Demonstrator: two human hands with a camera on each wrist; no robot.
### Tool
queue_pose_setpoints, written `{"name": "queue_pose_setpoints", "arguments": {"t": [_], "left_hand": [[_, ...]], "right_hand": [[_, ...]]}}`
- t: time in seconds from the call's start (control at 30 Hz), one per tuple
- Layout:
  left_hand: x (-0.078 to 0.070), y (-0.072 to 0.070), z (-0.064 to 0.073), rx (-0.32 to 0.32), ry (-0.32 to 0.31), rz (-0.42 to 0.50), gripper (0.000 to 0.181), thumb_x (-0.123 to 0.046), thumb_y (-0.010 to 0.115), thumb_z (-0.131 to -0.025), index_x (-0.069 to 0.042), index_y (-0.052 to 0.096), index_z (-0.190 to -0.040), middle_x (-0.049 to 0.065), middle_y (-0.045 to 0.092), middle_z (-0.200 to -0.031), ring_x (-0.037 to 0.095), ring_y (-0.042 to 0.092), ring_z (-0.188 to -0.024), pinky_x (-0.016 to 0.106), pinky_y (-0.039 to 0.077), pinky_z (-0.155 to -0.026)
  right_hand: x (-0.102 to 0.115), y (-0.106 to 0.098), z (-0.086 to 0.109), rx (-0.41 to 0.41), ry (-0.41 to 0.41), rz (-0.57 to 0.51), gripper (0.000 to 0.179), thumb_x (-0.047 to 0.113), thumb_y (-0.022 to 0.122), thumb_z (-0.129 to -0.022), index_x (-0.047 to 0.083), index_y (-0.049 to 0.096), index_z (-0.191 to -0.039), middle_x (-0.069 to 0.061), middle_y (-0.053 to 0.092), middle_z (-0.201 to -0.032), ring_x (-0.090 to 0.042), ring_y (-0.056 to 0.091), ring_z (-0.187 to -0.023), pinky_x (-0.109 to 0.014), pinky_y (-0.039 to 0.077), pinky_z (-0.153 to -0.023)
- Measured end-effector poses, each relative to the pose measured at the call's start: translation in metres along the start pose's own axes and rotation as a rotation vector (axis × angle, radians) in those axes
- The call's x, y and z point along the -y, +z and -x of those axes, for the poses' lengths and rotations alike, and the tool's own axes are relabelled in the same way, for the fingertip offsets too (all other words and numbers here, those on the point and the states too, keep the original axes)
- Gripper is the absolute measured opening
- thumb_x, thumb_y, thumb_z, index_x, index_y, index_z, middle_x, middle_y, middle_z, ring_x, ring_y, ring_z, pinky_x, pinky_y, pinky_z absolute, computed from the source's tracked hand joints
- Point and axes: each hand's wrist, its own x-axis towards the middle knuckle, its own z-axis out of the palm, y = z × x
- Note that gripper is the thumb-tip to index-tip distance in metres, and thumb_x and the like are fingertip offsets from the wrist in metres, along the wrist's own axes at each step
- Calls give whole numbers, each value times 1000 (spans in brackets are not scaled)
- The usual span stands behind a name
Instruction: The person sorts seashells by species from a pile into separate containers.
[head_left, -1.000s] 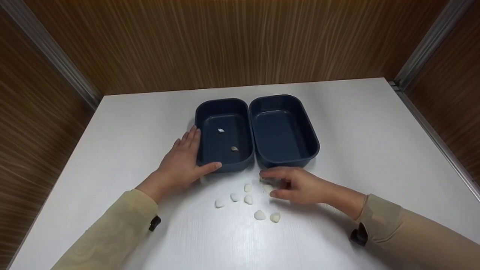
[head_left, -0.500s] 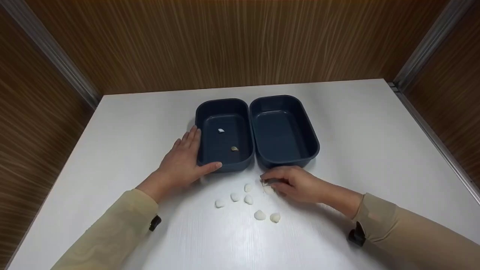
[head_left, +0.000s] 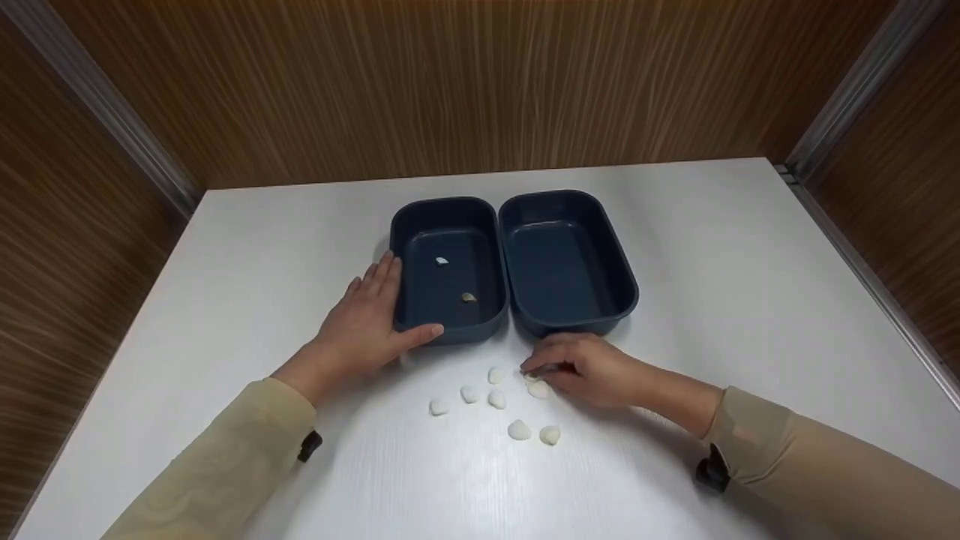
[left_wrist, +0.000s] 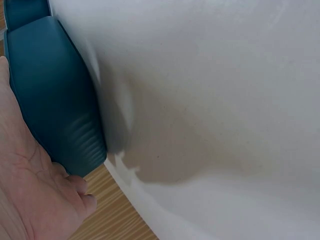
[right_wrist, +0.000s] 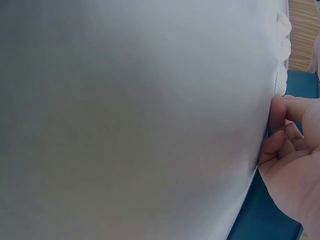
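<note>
Where the right grip (head_left: 594, 370) ends, shells (head_left: 538, 391) lie close.

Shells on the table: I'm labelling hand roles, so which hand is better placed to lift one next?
Probably the right hand: it is down among the shells, while the left hand lies against the left bin.

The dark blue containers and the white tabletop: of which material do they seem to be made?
Dark blue containers: probably moulded plastic, satin finish; smooth rounded walls with soft highlights. White tabletop: perhaps laminate, slightly glossy; it shows fine grain lines and a bright reflection.
</note>
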Motion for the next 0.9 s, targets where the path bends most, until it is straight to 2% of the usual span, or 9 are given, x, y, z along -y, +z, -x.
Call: {"name": "queue_pose_setpoints", "arguments": {"t": [0.33, 0.9], "left_hand": [[1, 0, 1, 7, 7, -3, 129, -95, 38, -87, -2, 0, -169, 15, -2, -177, 32, 4, -163, 53, 7, -130], [1, -1, 0, 0, 20, -2, 129, -95, 38, -87, -2, 1, -169, 14, -4, -177, 33, 5, -163, 53, 7, -130]], "right_hand": [[0, 3, 0, 13, -30, 20, 27, -1, 75, -96, 10, 80, -119, -4, 72, -110, -19, 65, -96, -32, 56, -81], [-1, 2, 1, 21, -33, 28, 22, 0, 79, -93, 10, 80, -113, -3, 74, -104, -18, 69, -95, -35, 57, -86]]}}
